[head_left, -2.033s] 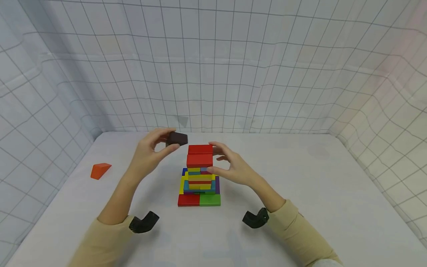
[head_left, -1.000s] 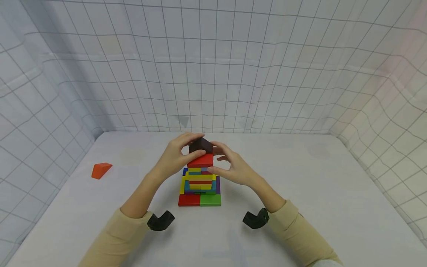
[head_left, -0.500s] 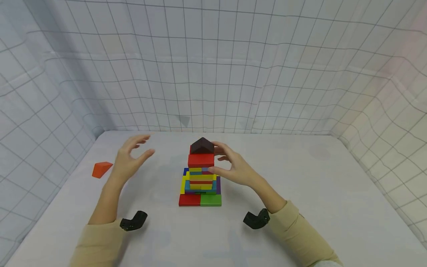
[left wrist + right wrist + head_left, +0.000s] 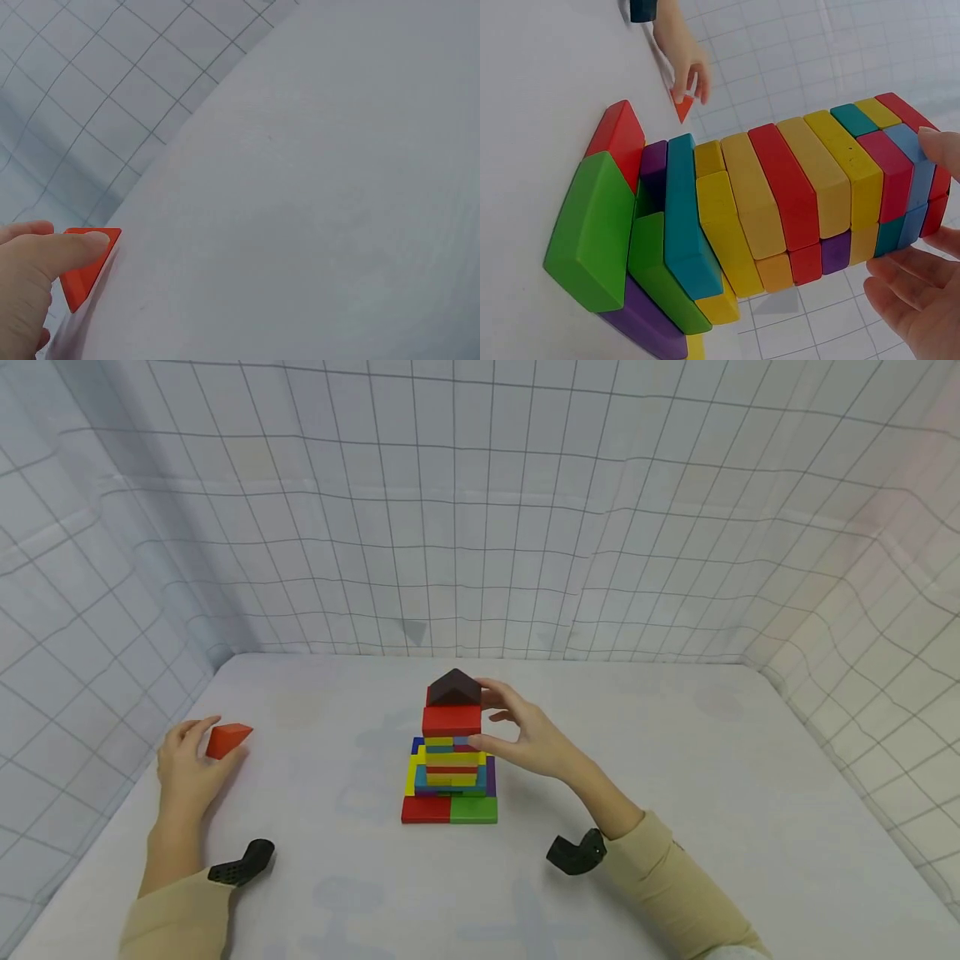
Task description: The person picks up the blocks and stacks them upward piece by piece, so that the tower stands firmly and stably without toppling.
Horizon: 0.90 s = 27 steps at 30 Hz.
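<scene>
At the left of the table my left hand (image 4: 186,772) pinches an orange triangular block (image 4: 227,740), its thumb lying over the block's face in the left wrist view. A tall tower of colourful wooden blocks (image 4: 452,760) stands in the middle, topped by a dark brown triangular block (image 4: 454,687) above flat red blocks (image 4: 452,721). My right hand (image 4: 528,735) holds the tower's upper part from the right, thumb on the near side and fingers behind. In the right wrist view the thumb lies against the light blue blocks (image 4: 911,146) near the top.
The white table (image 4: 675,777) ends at a grid-patterned curtain (image 4: 480,527) behind and on both sides. Red and green blocks (image 4: 472,810) jut out at the tower's near foot. Black wrist cameras (image 4: 576,852) stick out from the sleeves.
My left hand has set the dark brown triangular block on the tower, let it go and moved left to the orange block. My right hand has stayed at the tower.
</scene>
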Each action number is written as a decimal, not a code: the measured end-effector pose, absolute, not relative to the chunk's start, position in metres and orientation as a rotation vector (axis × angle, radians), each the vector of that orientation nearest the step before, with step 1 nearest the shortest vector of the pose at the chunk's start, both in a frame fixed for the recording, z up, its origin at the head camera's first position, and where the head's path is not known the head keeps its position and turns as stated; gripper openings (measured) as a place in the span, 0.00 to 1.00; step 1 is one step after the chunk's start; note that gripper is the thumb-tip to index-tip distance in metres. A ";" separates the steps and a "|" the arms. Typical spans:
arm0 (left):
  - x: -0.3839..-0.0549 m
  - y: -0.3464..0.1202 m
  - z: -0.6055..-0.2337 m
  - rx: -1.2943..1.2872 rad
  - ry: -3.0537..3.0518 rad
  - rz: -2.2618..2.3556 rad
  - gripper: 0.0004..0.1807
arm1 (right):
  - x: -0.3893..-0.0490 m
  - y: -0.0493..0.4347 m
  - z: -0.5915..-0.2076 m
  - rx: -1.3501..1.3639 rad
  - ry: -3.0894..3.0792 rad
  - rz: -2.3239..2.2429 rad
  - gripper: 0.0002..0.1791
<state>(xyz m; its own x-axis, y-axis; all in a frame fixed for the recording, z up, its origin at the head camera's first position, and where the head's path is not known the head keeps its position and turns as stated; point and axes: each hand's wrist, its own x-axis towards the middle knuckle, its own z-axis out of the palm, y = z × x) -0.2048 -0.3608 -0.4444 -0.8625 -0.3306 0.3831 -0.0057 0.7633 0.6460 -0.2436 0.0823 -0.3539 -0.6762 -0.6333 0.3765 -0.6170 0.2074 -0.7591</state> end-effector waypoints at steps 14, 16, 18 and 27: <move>-0.208 -0.343 -0.434 0.078 -2.452 -0.892 0.21 | -0.221 0.078 -0.322 -1.188 2.441 -1.481 0.34; -0.212 -0.331 -0.423 -0.055 -2.383 -0.907 0.21 | -0.220 0.078 -0.322 -1.177 2.441 -1.480 0.34; -0.216 -0.316 -0.408 -0.182 -2.321 -0.926 0.21 | -0.220 0.078 -0.321 -1.166 2.440 -1.478 0.34; -0.208 -0.228 -0.339 -0.715 -2.223 -1.041 0.27 | -0.221 0.079 -0.323 -1.171 2.447 -1.479 0.35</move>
